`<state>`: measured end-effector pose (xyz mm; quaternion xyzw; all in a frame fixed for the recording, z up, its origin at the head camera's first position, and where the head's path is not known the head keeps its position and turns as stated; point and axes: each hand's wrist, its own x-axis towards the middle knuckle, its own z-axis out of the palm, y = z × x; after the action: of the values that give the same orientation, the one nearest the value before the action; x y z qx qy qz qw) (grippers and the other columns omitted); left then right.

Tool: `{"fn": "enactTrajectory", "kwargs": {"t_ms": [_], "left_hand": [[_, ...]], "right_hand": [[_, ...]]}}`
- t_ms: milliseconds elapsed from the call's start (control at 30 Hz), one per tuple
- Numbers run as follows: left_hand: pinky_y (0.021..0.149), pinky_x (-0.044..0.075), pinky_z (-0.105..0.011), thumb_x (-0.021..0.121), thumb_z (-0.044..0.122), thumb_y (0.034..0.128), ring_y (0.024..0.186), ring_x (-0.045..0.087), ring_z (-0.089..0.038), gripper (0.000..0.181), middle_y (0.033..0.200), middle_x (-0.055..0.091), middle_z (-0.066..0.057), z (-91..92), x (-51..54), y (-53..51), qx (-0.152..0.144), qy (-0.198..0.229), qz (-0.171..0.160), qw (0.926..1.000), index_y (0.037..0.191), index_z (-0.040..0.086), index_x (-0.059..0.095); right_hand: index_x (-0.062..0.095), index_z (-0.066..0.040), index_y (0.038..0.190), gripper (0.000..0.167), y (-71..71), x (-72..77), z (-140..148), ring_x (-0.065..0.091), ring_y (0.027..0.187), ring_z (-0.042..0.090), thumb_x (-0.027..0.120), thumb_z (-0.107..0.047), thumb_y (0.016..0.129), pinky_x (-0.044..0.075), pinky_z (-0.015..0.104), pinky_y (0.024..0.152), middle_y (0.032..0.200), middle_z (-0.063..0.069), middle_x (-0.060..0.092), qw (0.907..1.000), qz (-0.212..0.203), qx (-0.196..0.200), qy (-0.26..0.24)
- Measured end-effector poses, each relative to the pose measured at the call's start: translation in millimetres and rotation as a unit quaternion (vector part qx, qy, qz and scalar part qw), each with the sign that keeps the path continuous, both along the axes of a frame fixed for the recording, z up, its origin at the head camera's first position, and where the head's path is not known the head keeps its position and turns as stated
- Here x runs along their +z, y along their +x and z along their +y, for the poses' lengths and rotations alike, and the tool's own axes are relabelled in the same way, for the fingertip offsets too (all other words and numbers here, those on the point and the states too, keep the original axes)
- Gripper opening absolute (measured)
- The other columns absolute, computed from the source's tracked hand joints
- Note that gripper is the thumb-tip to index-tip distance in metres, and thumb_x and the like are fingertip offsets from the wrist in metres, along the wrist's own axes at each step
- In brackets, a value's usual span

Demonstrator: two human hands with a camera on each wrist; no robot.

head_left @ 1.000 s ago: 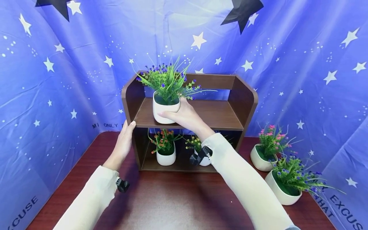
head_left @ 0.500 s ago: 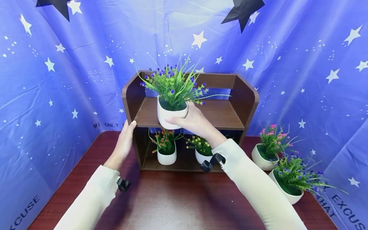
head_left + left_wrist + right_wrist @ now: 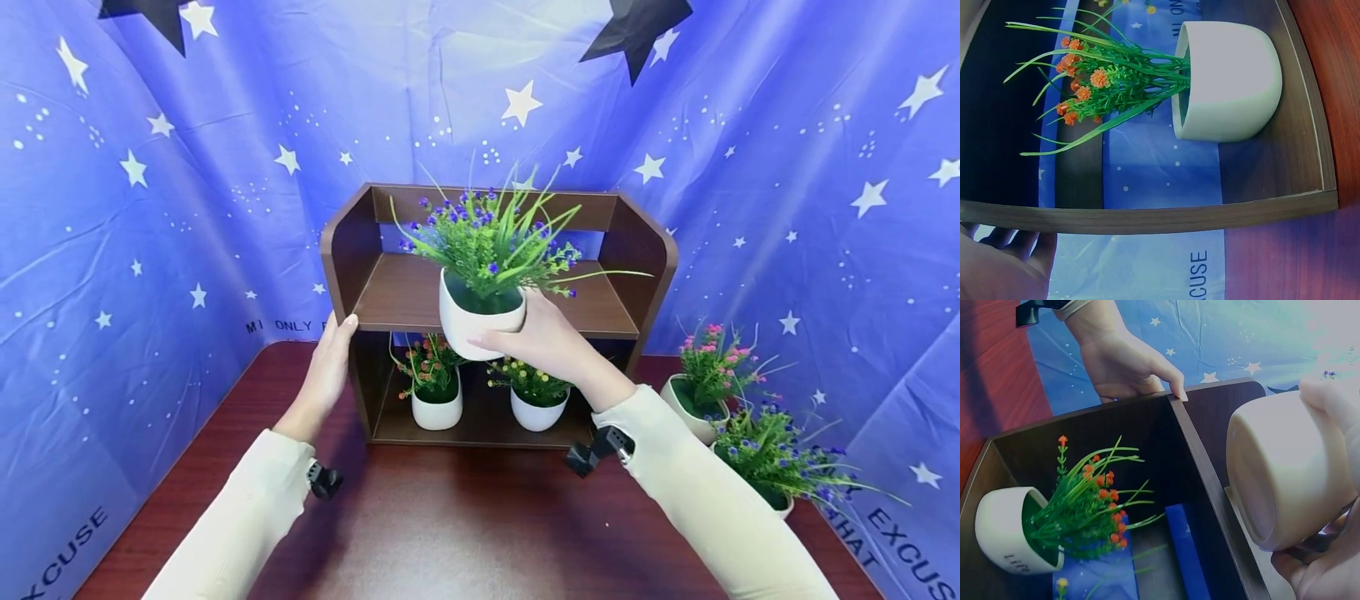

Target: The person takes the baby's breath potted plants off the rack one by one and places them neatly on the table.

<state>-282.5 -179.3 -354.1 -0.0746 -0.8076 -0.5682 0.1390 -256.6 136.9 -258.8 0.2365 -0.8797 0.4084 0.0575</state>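
My right hand (image 3: 547, 337) grips a white pot (image 3: 480, 325) of artificial plant with blue-purple flowers and long grass blades. It is held in front of the upper board, and its underside shows in the right wrist view, where the pot (image 3: 1291, 469) hangs apart from the shelf. My left hand (image 3: 326, 358) holds the left side panel of a brown two-tier shelf (image 3: 345, 275), thumb over the front edge and fingers along the outside. Below, an orange-flowered potted plant (image 3: 437, 408) and a yellow-flowered one (image 3: 538, 408) stand upright on the lower board.
At the right of the dark red table (image 3: 465, 525) stand a pink-flowered potted plant (image 3: 697, 400) and another blue-flowered one (image 3: 765, 458), partly hidden by the right sleeve. A blue star-patterned curtain (image 3: 240, 233) hangs behind and on both sides.
My right hand has carried the blue-flowered plant from the upper board's left part rightward, down and toward me. More of the yellow-flowered plant shows. The left hand has stayed at the panel.
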Motion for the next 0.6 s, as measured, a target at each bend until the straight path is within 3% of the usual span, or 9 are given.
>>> {"fn": "enactTrajectory", "kwargs": {"t_ms": [433,600], "left_hand": [[0.119,0.011,-0.052,0.034,0.054,0.1056,0.149,0.014,-0.022,0.067,0.165,0.018,-0.002,-1.4,-1.0,-1.8,-0.003,0.006,-0.014,0.9999,0.163,0.028,0.011],[0.119,0.011,-0.052,0.034,0.052,0.1062,0.149,0.014,-0.021,0.066,0.165,0.018,-0.003,-1.0,-0.1,-2.4,-0.006,0.008,-0.011,0.9999,0.163,0.027,0.011]], "right_hand": [[0.064,-0.021,0.124,0.054,21.1,-14.4,39,0.062,0.106,0.014,0.082,-0.047,0.081,0.050,0.044,0.091,0.114,-0.005,0.068,0.9997,0.002,0.024,0.004],[0.067,-0.020,0.119,0.047,29.5,-16.5,50,0.063,0.102,0.013,0.083,-0.043,0.081,0.051,0.042,0.087,0.109,-0.005,0.069,0.9999,0.001,0.015,0.007]]}}
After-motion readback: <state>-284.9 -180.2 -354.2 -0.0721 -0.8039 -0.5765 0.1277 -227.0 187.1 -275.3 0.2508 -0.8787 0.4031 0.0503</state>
